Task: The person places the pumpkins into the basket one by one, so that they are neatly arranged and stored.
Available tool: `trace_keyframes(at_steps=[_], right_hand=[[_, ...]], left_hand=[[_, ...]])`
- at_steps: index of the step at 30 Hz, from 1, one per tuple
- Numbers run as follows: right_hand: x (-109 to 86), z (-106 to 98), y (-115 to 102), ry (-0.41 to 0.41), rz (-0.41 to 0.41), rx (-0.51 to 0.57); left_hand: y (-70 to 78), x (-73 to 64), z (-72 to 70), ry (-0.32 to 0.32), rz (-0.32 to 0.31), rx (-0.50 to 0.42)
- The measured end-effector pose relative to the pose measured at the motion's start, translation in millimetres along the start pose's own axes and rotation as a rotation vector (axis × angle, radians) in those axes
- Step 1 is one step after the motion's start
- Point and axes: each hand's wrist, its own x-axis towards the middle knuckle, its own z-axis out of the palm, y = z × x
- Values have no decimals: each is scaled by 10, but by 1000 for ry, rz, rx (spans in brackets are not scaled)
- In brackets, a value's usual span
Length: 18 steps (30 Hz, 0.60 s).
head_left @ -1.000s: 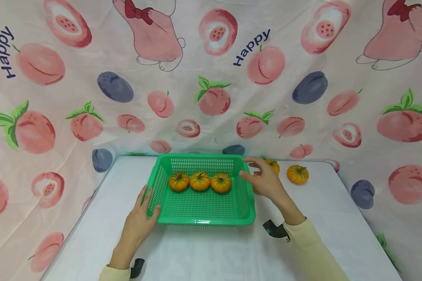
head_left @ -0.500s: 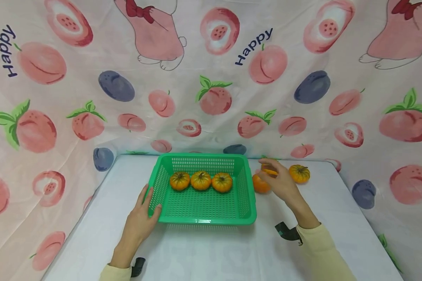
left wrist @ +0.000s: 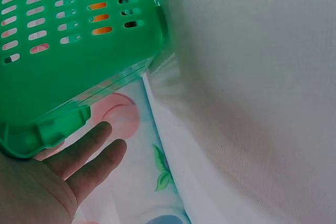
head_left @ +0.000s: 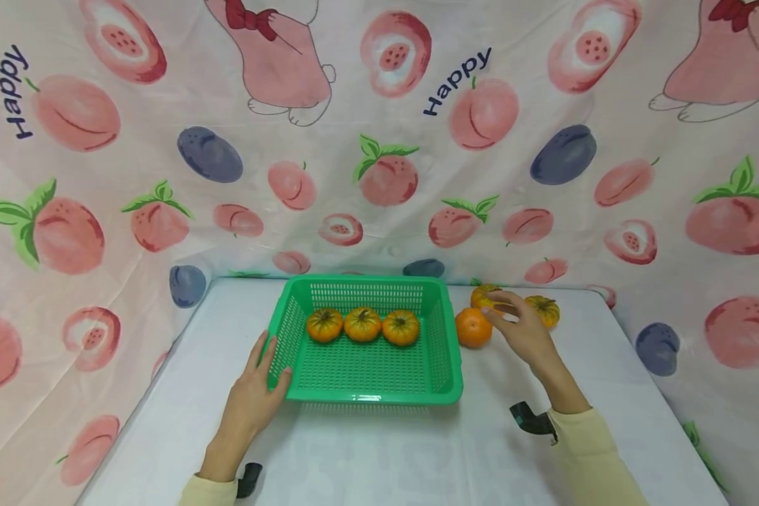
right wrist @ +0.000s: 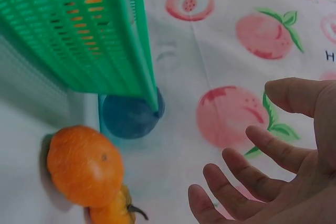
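A green plastic basket (head_left: 367,398) stands on the white table, three small orange pumpkins (head_left: 362,325) lined up inside. My left hand (head_left: 253,393) touches its left rim with extended fingers; the left wrist view has the palm beside the rim (left wrist: 58,132). To the right of the basket sits a smooth orange pumpkin (head_left: 473,328), its stem out of sight. Behind it is a ribbed pumpkin (head_left: 483,295), and another pumpkin (head_left: 546,312) lies farther right. My right hand (head_left: 531,337) hovers by these, fingers spread and holding nothing, partly covering the two ribbed ones.
A fruit-printed cloth (head_left: 348,176) hangs behind the table and down both sides. The white tabletop (head_left: 367,457) extends in front of the basket. Black camera mounts (head_left: 533,419) sit at both wrists.
My right hand has moved right, away from the basket's right rim, uncovering the smooth orange pumpkin. The left hand and the basket stay in place.
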Motion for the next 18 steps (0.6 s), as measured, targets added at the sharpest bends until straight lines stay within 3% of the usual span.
trace_keyframes(at_steps=[10, 18], right_hand=[[3, -53, 252, 17, 60, -73], [41, -29, 426, -6, 150, -37]], left_hand=[[-2, 9, 24, 11, -5, 11], [-1, 6, 13, 3, -4, 10]])
